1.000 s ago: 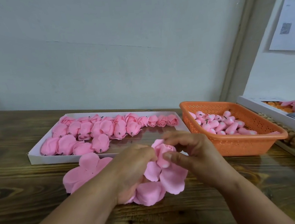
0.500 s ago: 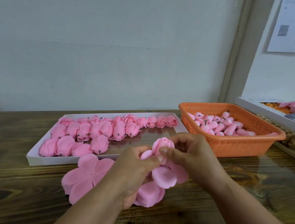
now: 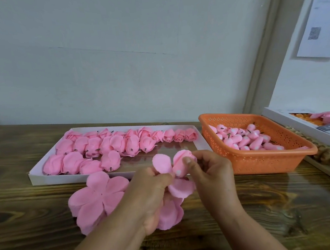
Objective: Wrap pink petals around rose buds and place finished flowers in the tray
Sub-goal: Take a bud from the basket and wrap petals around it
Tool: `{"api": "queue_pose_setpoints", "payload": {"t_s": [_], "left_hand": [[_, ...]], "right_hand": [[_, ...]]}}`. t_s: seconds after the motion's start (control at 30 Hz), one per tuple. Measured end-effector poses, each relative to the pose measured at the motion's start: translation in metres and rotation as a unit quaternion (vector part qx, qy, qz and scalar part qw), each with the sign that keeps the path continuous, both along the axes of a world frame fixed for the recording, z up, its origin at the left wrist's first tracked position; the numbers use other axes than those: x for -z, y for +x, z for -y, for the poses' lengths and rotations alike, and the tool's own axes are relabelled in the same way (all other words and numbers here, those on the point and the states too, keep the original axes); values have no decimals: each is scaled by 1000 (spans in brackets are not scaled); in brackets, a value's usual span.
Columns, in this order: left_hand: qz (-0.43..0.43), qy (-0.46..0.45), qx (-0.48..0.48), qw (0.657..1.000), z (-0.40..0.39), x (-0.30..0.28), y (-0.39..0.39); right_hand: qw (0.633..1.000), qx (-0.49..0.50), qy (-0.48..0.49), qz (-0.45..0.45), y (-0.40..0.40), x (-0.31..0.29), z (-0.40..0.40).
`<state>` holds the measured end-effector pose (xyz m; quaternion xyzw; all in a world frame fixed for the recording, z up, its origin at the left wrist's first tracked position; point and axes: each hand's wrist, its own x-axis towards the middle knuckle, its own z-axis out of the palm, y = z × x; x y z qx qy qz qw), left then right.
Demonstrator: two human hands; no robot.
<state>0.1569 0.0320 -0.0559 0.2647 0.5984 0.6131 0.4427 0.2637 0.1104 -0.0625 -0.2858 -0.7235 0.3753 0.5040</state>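
Holding at centre frame: the right hand (image 3: 210, 172) pinches a small pink rosebud (image 3: 180, 163) between thumb and fingertips, bud raised just in front of the tray's near wall. The left hand (image 3: 150, 190) grips a pink five-lobed petal sheet (image 3: 173, 204) at the bud's base; one lobe stands up beside the bud at left and touches it, the other lobes hang below the fingers toward the dark wooden table (image 3: 268, 215).

Left of the hands, a stack of flat pink flower-shaped petal sheets (image 3: 98, 198) lies on the table, just in front of the tray.

Shallow white rectangular cardboard tray (image 3: 81, 177), middle left: holds finished pink roses (image 3: 110, 147) in rough rows filling its left and rear parts; the front right floor is bare.

Orange perforated plastic basket (image 3: 263, 160), middle right, just beside the tray: holds a heap of bare pink buds (image 3: 243, 138), some with dark stubs showing.

Far right edge: a white box (image 3: 304, 130), partly cropped, with pink and orange pieces inside; contents unclear.
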Motion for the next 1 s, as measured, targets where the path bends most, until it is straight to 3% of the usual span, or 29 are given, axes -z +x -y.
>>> {"api": "queue_pose_setpoints", "payload": {"t_s": [0.27, 0.4, 0.6, 0.73, 0.9, 1.0], "left_hand": [[62, 3, -22, 998, -2, -15, 11], [71, -40, -28, 996, -4, -21, 12], [39, -41, 44, 997, -1, -30, -5], [-14, -52, 88, 995, 0, -30, -6], [-39, -35, 143, 988, -3, -28, -7], [-17, -17, 168, 986, -3, -31, -6]], "right_hand": [[1000, 10, 11, 21, 1, 3, 2], [999, 5, 33, 41, 1, 3, 2], [981, -116, 120, 97, 15, -4, -2], [968, -139, 142, 150, 15, -16, -7], [964, -193, 62, 173, 13, -27, -12], [965, -203, 76, 150, 14, -27, -11]]}}
